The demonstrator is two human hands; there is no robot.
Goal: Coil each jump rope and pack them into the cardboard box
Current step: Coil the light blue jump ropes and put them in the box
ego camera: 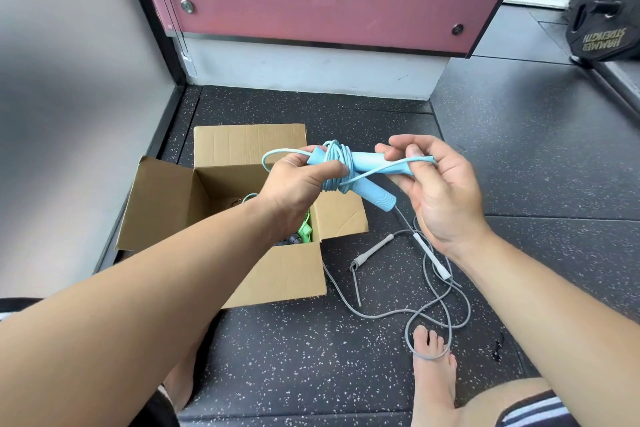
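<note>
Just above the cardboard box (284, 274) — blue jump rope (349, 166) between both hands (429, 191)

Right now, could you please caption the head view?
Left hand and right hand hold a half-coiled light blue jump rope near a cardboard box; grey rope lies loose.

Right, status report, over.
Left hand grips half-coiled light-blue jump rope; right hand pinches its cord. Brown cardboard box open. Grey jump rope uncoiled, across foot.

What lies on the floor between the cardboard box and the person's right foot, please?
The head view shows the grey jump rope lying uncoiled between the cardboard box and the right foot, one loop across the toes.
</note>
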